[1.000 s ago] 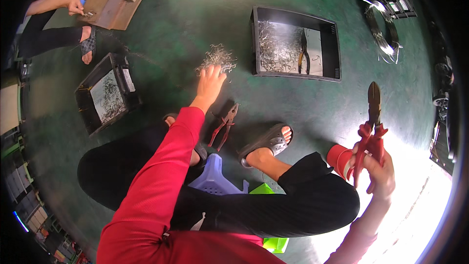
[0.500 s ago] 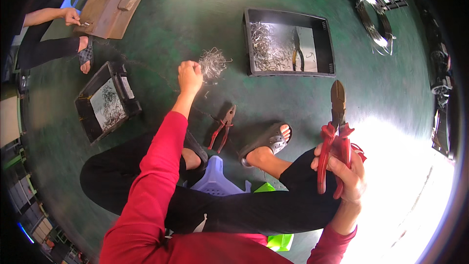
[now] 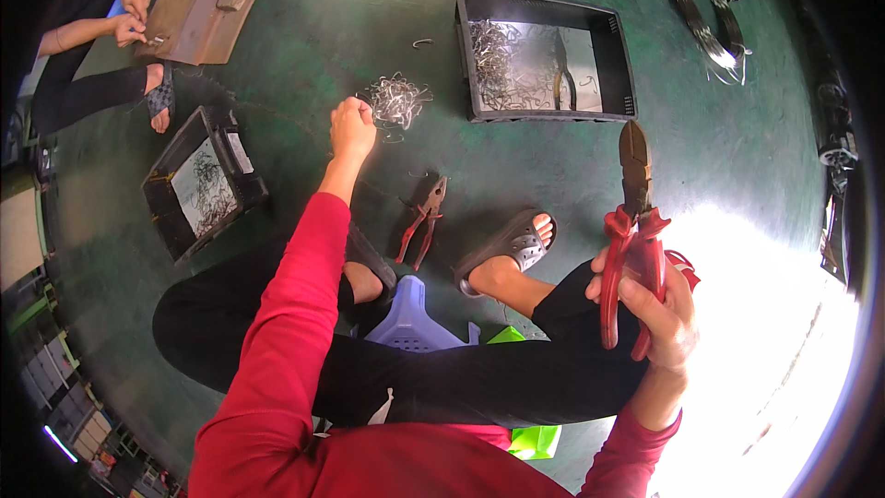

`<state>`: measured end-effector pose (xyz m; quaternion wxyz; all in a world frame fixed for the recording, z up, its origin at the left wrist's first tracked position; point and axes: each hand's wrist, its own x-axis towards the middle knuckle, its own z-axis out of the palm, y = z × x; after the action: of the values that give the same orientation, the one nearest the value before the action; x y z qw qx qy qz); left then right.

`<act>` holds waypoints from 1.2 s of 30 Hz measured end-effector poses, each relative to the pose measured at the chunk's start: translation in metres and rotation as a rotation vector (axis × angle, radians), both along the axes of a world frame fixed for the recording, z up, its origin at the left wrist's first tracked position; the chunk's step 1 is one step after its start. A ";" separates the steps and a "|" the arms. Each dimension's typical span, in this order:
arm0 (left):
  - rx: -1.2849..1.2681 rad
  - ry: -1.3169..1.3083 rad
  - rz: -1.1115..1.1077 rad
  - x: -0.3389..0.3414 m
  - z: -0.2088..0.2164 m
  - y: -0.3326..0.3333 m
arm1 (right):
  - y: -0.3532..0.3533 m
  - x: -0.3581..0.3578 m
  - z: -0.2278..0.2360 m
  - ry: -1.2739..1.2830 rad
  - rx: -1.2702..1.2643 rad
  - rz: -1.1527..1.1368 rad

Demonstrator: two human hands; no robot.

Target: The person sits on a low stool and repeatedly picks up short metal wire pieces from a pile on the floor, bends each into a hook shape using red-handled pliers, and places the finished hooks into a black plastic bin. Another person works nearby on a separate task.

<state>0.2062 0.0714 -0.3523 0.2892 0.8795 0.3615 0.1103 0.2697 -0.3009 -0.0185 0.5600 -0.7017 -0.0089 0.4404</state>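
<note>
My left hand (image 3: 353, 132) is closed, its fingertips at the left edge of a loose pile of bent wire pieces (image 3: 399, 101) on the green floor. What its fingers hold, if anything, is hidden. Over my right knee, my right hand (image 3: 666, 314) grips red-handled cutting pliers (image 3: 635, 221); their dark jaws point away from me and look closed. Another pair of red-handled pliers (image 3: 424, 221) lies on the floor between my feet and the pile. One bent wire piece (image 3: 422, 41) rests apart, beyond the pile.
A black crate (image 3: 544, 116) holds bent wires and dark-handled pliers; a smaller crate (image 3: 247, 192) at left holds more wire. A wire coil (image 3: 705, 32) lies far right. A purple stool (image 3: 406, 318) stands before me. At far left, another person's hands (image 3: 132, 14) work beside boards (image 3: 205, 28).
The wire pile looks lower and more spread. A single bent piece now shows beyond it. My right hand still holds the pliers in nearly the same place.
</note>
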 end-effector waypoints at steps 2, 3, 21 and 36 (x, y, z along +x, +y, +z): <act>0.085 -0.232 -0.085 -0.001 -0.017 0.007 | 0.001 0.000 0.000 0.012 -0.033 0.006; -0.016 -0.379 -0.056 -0.001 -0.023 0.009 | 0.002 0.000 0.000 0.014 -0.042 0.007; -0.139 -0.323 -0.182 0.032 -0.010 0.006 | 0.007 0.010 -0.004 0.030 -0.106 0.009; -0.691 -0.204 0.040 0.051 0.006 0.004 | 0.015 0.005 0.001 -0.038 -0.095 0.007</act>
<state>0.2569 0.0755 -0.3466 0.6018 0.7070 0.3640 0.0744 0.2748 -0.2862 -0.0170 0.5243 -0.7357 -0.0010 0.4288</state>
